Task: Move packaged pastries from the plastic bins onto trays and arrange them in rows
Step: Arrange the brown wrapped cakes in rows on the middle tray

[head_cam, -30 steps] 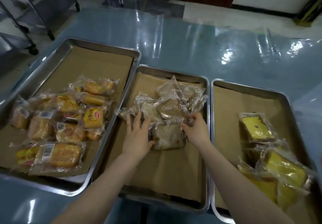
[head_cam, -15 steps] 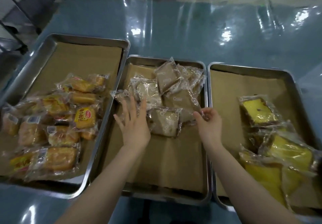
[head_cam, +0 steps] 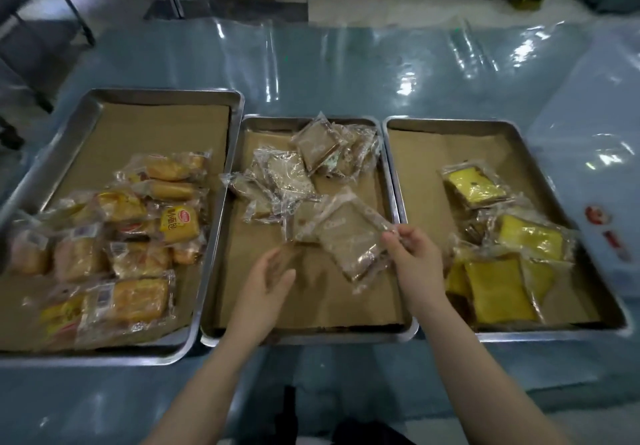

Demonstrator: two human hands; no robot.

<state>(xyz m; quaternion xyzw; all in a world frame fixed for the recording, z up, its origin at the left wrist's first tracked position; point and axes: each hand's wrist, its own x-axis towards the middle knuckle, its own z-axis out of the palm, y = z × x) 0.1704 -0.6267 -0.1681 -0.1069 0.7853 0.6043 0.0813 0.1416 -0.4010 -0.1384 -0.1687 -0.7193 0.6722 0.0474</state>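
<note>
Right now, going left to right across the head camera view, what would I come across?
The left tray of golden bread packets → left hand → brown pastry packet → right hand pinching it, all over the middle tray → right tray of yellow cake packets.

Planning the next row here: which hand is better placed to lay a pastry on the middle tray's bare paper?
Right. The right hand pinches a pale wrapped pastry by its corner above the middle tray; the left hand is open and holds nothing.
</note>
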